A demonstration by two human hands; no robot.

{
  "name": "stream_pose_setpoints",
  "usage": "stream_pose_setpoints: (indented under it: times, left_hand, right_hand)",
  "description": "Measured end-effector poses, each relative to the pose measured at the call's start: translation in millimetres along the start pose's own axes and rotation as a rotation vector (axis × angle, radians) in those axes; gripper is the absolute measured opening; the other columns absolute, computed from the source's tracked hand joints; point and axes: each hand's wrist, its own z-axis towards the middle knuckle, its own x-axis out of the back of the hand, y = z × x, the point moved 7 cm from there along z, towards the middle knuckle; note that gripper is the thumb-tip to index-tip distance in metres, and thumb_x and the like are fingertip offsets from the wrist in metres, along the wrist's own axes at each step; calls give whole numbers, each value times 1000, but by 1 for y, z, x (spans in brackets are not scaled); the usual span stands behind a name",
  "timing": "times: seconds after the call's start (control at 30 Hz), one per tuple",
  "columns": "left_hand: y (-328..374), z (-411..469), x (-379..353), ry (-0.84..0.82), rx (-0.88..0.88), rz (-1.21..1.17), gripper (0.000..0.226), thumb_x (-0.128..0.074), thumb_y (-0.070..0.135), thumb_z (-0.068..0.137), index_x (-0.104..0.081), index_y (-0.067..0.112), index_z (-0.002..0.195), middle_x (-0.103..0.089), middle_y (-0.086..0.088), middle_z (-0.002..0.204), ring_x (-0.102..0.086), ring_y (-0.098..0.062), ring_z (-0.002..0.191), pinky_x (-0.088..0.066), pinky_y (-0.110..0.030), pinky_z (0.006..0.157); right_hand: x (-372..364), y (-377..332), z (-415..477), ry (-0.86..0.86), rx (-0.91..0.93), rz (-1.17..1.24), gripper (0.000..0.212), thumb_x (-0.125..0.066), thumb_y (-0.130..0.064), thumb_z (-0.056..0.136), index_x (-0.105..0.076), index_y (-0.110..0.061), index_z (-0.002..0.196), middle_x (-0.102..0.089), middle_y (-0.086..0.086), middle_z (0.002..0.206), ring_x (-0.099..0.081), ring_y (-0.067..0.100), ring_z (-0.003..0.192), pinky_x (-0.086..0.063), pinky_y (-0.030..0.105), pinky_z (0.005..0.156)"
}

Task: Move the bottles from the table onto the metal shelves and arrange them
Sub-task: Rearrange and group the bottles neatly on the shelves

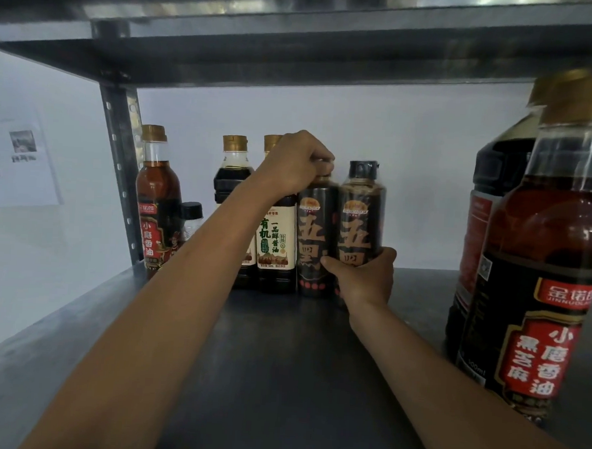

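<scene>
On the metal shelf (pixel 281 343), the left hand (pixel 296 162) gripped the cap of one dark bottle (pixel 312 239); at its 3 o'clock, the right hand (pixel 365 279) clasped the second dark bottle (pixel 359 224) low.

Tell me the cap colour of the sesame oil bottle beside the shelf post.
Gold, on the sesame oil bottle; head view.

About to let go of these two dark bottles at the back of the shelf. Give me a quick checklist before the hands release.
1. Left dark bottle upright on shelf: ok.
2. Right dark bottle base flat on shelf: cannot tell, right hand covers it.
3. Left hand gripping the left bottle's cap: ok.
4. Two dark bottles side by side, labels forward: ok.
5. Row with cream-label bottle packed close: ok.
6. Withdrawal path clear of the near sesame oil bottle at right: cannot tell, it stands close to the right forearm.
</scene>
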Motion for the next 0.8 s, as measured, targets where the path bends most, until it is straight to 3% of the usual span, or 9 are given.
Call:
stream_pose_setpoints:
  times: [0.13, 0.2, 0.27, 0.33, 0.4, 0.53, 0.8]
  left_hand:
    - [2, -5, -1, 72, -59, 187, 25, -57, 18, 93, -68, 6, 112, -66, -7, 113, -58, -20, 105, -43, -28, 89]
    - [3, -16, -4, 109, -128, 362, 33, -52, 26, 95, -61, 8, 122, -57, -13, 124, -54, -27, 112, -47, -38, 89]
    - [4, -35, -3, 248, -242, 625, 42, -46, 32, 98, -51, 10, 133, -48, -16, 136, -53, -30, 116, -50, -42, 84]
    - [-4, -60, -6, 346, -378, 751, 47, -38, 33, 101, -42, 8, 140, -43, -19, 143, -48, -33, 125, -46, -44, 96]
    - [-27, -86, -26, 227, -506, 880, 54, -33, 39, 101, -22, 14, 148, -25, -17, 153, -24, -30, 141, -26, -46, 114]
    - [-83, -123, -60, -76, -657, 1100, 59, -24, 50, 100, -4, 28, 151, -3, -7, 158, -1, -25, 146, -11, -44, 118]
    - [-103, -121, -63, -20, -716, 1110, 59, -21, 54, 99, -6, 31, 151, -4, -3, 158, 1, -23, 147, -11, -43, 117]
  right_hand:
    - [2, -2, -2, -10, 1, 6, 65, -87, -24, 57, -35, -22, 96, -50, -2, 105, -56, 25, 104, -50, 50, 90]
    - [3, -4, -4, -4, 1, -3, 66, -87, -24, 57, -35, -22, 97, -51, 2, 111, -56, 25, 106, -49, 50, 90]
    - [5, -5, -5, -8, 3, -19, 66, -87, -22, 57, -35, -20, 99, -51, 6, 118, -55, 26, 107, -48, 49, 92]
    - [6, -4, -7, -28, 4, -39, 67, -86, -17, 57, -36, -19, 102, -49, 8, 120, -54, 27, 108, -49, 48, 92]
    - [7, -2, -9, -45, -11, -55, 67, -85, -11, 58, -38, -16, 106, -46, 10, 122, -52, 28, 110, -51, 49, 90]
    - [8, 1, -10, -53, -36, -79, 69, -83, -10, 63, -39, -10, 117, -42, 12, 126, -49, 30, 115, -49, 48, 94]
    - [2, 3, -2, -34, -34, -87, 69, -82, -12, 65, -38, -9, 119, -44, 13, 126, -48, 33, 118, -45, 49, 97]
